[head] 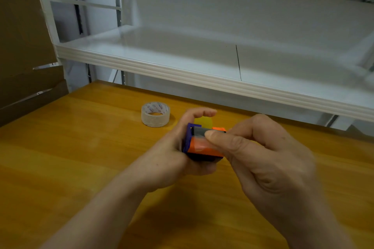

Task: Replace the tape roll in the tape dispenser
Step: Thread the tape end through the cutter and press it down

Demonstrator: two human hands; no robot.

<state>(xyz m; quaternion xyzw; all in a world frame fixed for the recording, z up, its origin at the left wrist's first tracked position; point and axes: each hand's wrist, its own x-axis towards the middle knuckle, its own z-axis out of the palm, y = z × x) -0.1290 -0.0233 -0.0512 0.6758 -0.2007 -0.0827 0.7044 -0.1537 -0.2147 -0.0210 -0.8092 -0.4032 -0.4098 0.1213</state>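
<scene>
A small tape dispenser point(199, 144) with a purple frame, an orange body and a yellow flap is held above the wooden table point(81, 147) between both hands. My left hand point(180, 147) cups it from the left and below, index finger curled over the yellow flap. My right hand point(257, 153) grips its right side, the thumb pressing on the grey top part. A roll of clear tape point(155, 114) lies flat on the table, a little behind and left of the dispenser, touched by neither hand.
A white metal shelf point(202, 79) juts out over the far edge of the table, just beyond the hands. Brown cardboard point(24, 66) stands at the left side.
</scene>
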